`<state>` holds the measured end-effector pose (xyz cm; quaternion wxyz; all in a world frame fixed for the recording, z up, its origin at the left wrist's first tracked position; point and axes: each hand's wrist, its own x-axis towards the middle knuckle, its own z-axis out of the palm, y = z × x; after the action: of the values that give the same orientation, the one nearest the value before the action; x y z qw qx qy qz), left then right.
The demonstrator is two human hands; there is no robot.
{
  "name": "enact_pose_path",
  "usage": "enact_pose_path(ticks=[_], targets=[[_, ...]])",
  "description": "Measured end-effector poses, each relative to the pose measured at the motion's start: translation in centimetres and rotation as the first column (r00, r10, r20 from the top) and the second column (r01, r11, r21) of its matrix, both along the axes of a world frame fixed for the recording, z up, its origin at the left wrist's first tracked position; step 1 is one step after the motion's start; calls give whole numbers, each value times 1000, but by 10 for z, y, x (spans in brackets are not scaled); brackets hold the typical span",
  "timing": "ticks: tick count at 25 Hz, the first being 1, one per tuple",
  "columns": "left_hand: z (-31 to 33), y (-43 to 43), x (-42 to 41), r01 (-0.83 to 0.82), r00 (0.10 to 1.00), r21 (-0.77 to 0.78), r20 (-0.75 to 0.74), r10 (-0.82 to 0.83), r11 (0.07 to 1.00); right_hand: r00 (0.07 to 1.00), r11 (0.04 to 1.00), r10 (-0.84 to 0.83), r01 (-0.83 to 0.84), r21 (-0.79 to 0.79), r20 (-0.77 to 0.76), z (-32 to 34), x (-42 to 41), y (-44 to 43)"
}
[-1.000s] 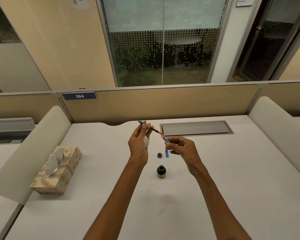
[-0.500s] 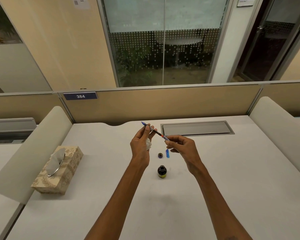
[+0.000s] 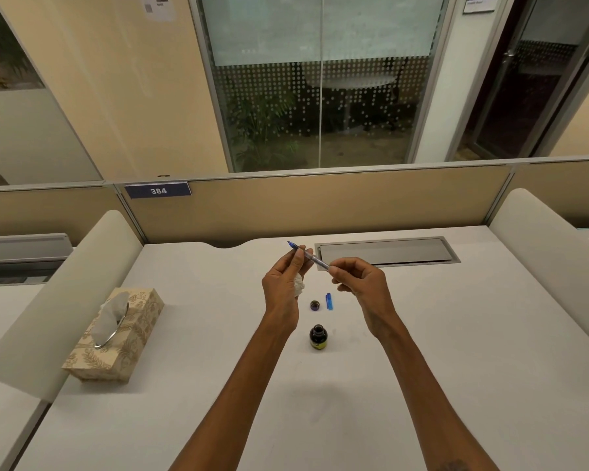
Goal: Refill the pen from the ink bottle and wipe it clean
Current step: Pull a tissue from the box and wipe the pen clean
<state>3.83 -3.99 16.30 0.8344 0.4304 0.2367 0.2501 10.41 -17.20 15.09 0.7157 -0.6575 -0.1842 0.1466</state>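
Two bare hands meet above a white matte desk at frame centre. Tan partition panels bound the desk at the back, rounded white dividers at the sides; a blue plate reading 384 sits on the partition at upper left. Behind it, a glass wall with a dotted frosted band shows plants and a round table. A grey rectangular hatch is set flush into the desk, right of centre.

Left hand: fingertips pinch the pen near its blue tip, with a crumpled white tissue tucked in the palm. Right hand: thumb and forefinger pinch the pen's lower end. The slim pen slants from upper left to lower right between the hands, held clear of the desk.

Below the hands stand a small round cap and a blue pen cap, side by side, apart. Nearer the camera stands the open, dark glass bottle with a yellow label. At left, a leaf-patterned cardboard tissue box shows a sheet drawn through a metal ring.

Compared with half a second earlier, the red section between the hands no longer shows; the hands sit closer together.
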Motion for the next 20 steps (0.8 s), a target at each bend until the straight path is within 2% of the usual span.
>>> enact_pose_path(ticks=[7, 13, 20], targets=[[0, 0, -1, -14, 999, -37, 31, 15, 999, 991, 985, 84, -67, 161, -101, -8, 1, -11], [0, -2, 1, -47, 998, -49, 47, 49, 998, 976, 959, -14, 75, 274, -218, -7, 2, -11], [0, -6, 3, -28, 1000, 2, 1, 28, 1000, 973, 966, -80, 129, 224, -216, -13, 3, -10]])
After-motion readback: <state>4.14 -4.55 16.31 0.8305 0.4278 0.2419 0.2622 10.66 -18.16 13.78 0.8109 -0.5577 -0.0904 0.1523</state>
